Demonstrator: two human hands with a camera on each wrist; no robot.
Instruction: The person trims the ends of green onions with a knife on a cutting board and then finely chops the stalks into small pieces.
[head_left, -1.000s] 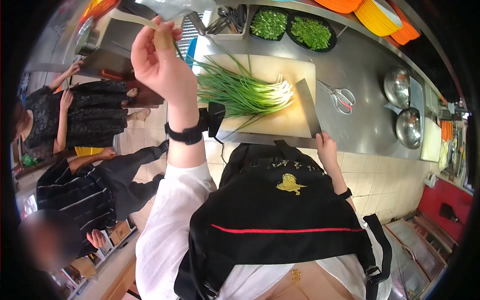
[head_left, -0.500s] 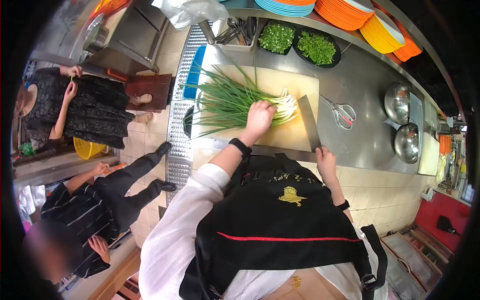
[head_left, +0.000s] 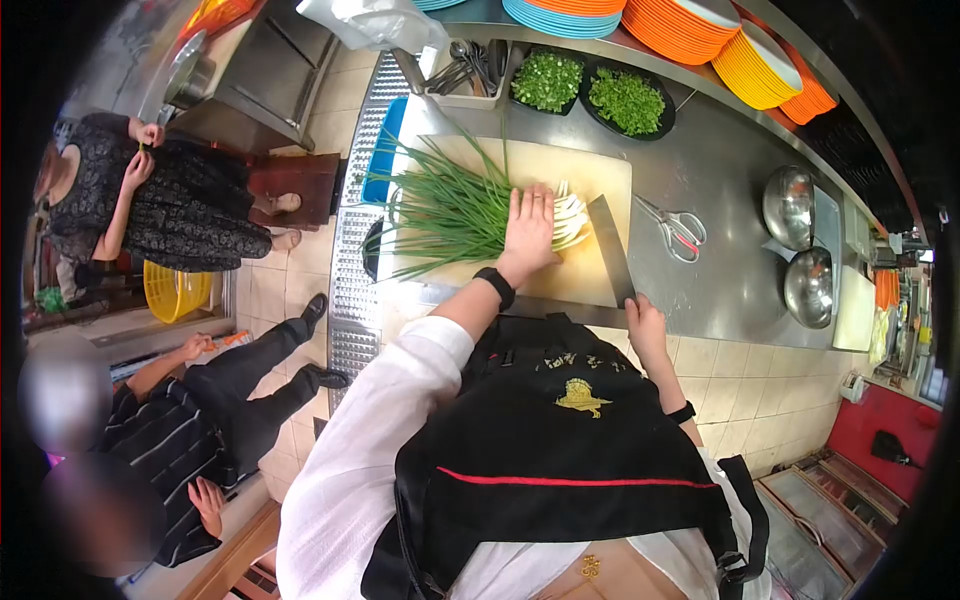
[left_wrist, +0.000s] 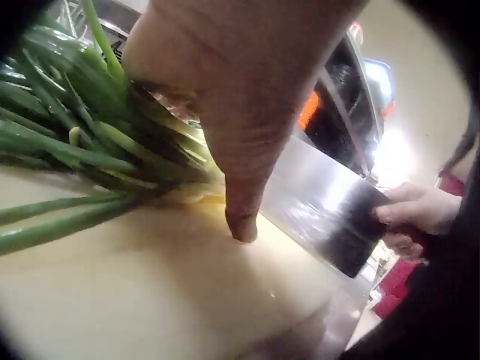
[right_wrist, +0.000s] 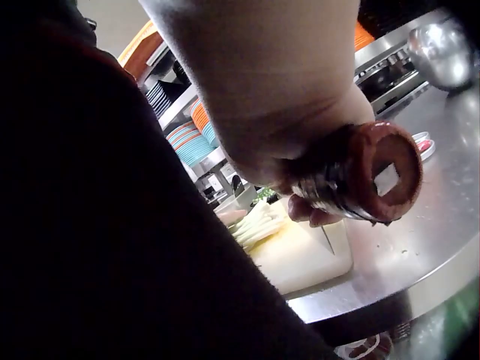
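A bundle of green onions (head_left: 450, 205) lies across the pale cutting board (head_left: 608, 172), white ends toward the right. My left hand (head_left: 530, 232) rests on top of the bundle near those white ends, its fingers extended over the stalks. In the left wrist view the thumb (left_wrist: 241, 221) points down to the board beside the onions (left_wrist: 90, 142). My right hand (head_left: 646, 328) grips a cleaver (head_left: 611, 250) by its round handle (right_wrist: 360, 176). The blade slants over the board's right part, a short distance from the white ends.
Kitchen scissors (head_left: 678, 235) lie on the steel counter (head_left: 715, 180) right of the board. Black dishes of chopped greens (head_left: 628, 100) stand behind it, beside a utensil bin (head_left: 465, 98). Steel bowls (head_left: 808, 285) sit farther right. Stacked plates (head_left: 680, 30) line the shelf. Other people are at left.
My left hand came down from up at the left onto the green onions, then its fingers extended over the bundle. My right hand kept hold of the cleaver, nearly in place.
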